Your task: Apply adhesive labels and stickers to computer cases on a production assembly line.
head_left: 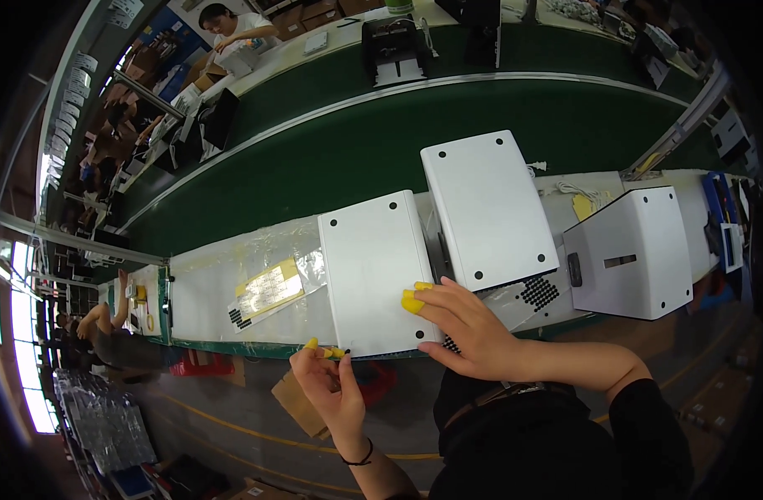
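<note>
Green conveyor (331, 142) is stretching across the far side. Workbench (202, 275) is running in front, extending L past the boxes. R white box (640, 254) is standing at the R; mid white box (490, 208) is sitting next to it, space betw. them widening toward belt, its near end stopping short of bench edge. Near white box (369, 267) is lying just L, narrow gap parting the two, its near edge following bench's near edge. R hand (469, 329) is resting loosely on its lower R part, fingers extended, not clenching. L hand (336, 392) is pinching at its lower L corner. Yellow-edged sheet (269, 289) is lying L, w/ bench surface surrounding it. Dotted sheet (540, 293) is showing in front of mid box. Black dot (347, 352) is sitting betw. L thumb & fingertip.
</note>
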Action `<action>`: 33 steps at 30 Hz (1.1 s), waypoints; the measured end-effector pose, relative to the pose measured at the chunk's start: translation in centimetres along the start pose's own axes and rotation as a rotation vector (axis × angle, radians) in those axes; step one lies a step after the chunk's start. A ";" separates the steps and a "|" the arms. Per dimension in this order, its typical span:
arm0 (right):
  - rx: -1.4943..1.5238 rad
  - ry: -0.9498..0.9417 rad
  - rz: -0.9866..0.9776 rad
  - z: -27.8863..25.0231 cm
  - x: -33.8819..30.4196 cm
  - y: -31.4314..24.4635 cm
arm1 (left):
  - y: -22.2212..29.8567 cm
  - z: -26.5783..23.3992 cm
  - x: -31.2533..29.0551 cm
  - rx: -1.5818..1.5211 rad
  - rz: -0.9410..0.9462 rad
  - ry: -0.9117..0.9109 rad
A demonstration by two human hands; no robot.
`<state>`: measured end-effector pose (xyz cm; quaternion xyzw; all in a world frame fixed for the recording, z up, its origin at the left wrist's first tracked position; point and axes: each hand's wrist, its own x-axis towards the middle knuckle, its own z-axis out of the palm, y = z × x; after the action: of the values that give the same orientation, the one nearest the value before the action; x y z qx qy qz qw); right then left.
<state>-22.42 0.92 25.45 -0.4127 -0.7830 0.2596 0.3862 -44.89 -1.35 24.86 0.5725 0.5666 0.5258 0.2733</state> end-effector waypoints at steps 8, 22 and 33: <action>0.232 0.013 0.091 2.7 0.2 -0.1 | 1.1 0.6 1.0 0.182 0.026 -0.058; 0.256 0.020 0.106 2.9 0.5 -0.2 | 0.6 0.0 0.5 0.554 0.419 -0.101; 0.353 0.286 0.016 1.8 -0.7 -0.2 | 0.2 0.8 -1.3 0.478 0.407 0.085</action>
<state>-23.69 0.12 24.33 -0.3776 -0.6595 0.3347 0.5572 -43.87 -2.42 24.42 0.6998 0.5590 0.4448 -0.0037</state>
